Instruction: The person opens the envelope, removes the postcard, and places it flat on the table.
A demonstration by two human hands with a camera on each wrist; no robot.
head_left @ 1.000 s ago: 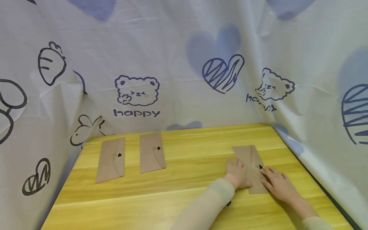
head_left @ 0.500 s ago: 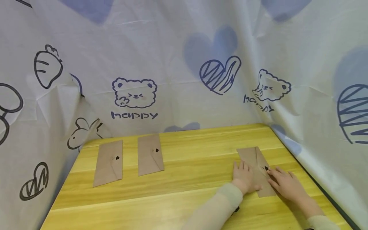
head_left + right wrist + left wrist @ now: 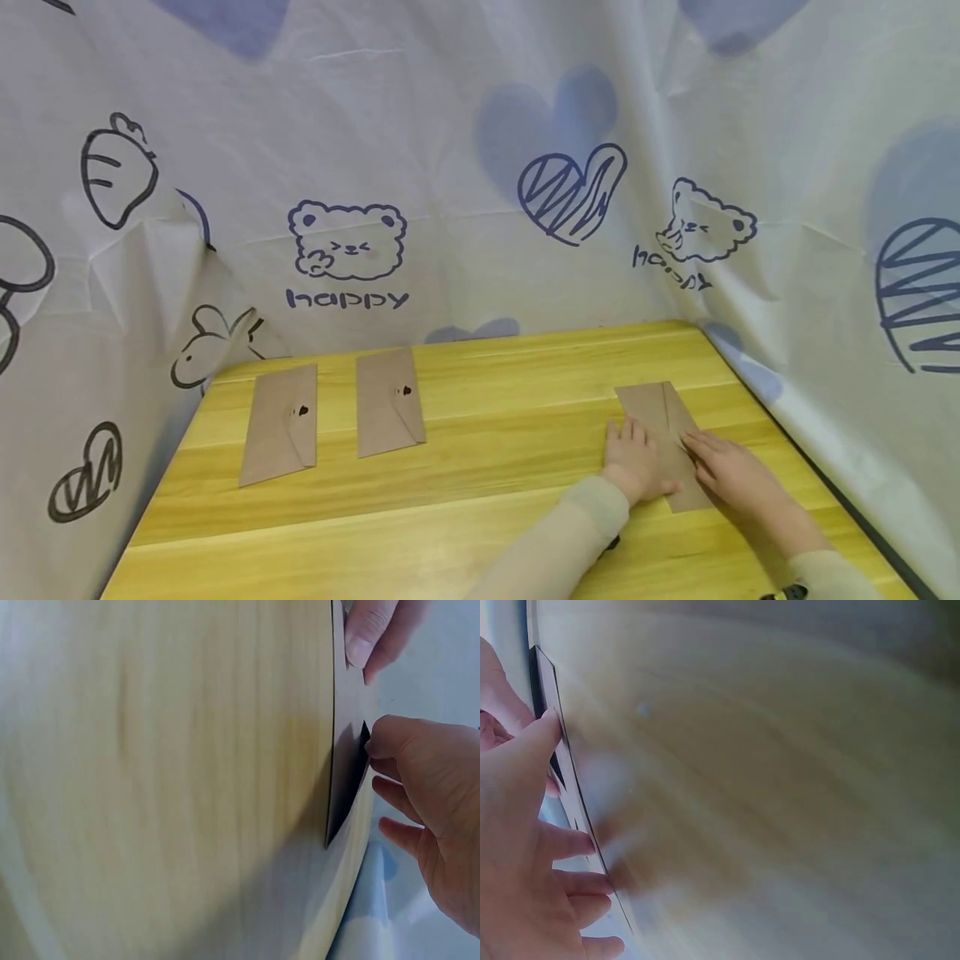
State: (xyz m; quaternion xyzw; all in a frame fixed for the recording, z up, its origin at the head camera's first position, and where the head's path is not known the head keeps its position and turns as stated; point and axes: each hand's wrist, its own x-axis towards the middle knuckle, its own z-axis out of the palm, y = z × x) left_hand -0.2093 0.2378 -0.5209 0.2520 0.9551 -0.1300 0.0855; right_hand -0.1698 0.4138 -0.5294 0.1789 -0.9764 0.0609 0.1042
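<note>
A brown kraft-paper envelope point(image 3: 647, 402) lies on the right part of the wooden table, under both hands. My left hand point(image 3: 634, 460) rests on its left side, fingers extended and thumb near the lower edge. Over the right edge, my right hand point(image 3: 735, 477) pinches the pointed flap between thumb and fingertips. In the right wrist view, the flap stands slightly raised, with a dark gap below it, beside the right hand point(image 3: 435, 802). The black mark seen earlier on the flap is hidden by the right fingers.
Two similar brown envelopes lie at the table's left, one farther left point(image 3: 273, 429) and one nearer the middle point(image 3: 382, 408), each with a small black mark. A white printed curtain point(image 3: 450, 258) encloses the back and sides of the wooden table point(image 3: 360, 517).
My right fingers have shifted onto the flap's tip, covering its black mark. The envelope and left hand appear farther right than one second ago; the head view has also shifted slightly.
</note>
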